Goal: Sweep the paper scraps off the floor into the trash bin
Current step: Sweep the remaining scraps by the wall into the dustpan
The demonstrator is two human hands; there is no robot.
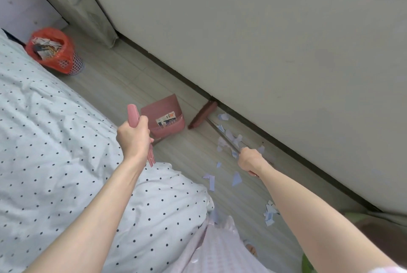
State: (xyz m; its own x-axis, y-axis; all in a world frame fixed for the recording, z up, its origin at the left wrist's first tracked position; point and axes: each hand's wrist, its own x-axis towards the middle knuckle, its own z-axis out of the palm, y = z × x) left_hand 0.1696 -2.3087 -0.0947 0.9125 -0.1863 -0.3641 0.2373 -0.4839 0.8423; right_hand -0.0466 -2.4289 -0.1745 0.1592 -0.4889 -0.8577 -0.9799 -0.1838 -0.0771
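- Gripping the pink dustpan handle [133,116], the left hand [134,138] has its fingers wrapped right round it, up beside the edge of the bed.
- Holding the thin broom stick [222,138], the right hand [250,160] is clenched round its upper end, above the strip of floor along the wall.
- One dustpan [164,118] stands on the floor just past the left hand; from this angle I cannot tell whether any paper lies in it.
- One broom head [203,114] rests on the floor against the dark skirting, just beside the dustpan but not touching it.
- Paper scraps [229,138] lie loose on the floor [123,78], strung out from just behind the broom head back toward the person's legs.
- Counted roughly, a dozen or so separate scraps show, in three loose groups: one near the broom stick, a few in the middle [236,179], and a small heap nearest the legs [269,215]. Small or overlapping bits make an exact count unsure.
- One trash bin [55,52], lined with a red bag and already holding crumpled waste, stands well apart at the far end of the floor by the bed.
- Judged from how things lie, the task is at an early stage: none of the visible scraps are gathered into one pile, none are plainly in the dustpan, and the emptying into the bin is not yet done.
- One bed with a dotted cover [55,151] fills the left side.
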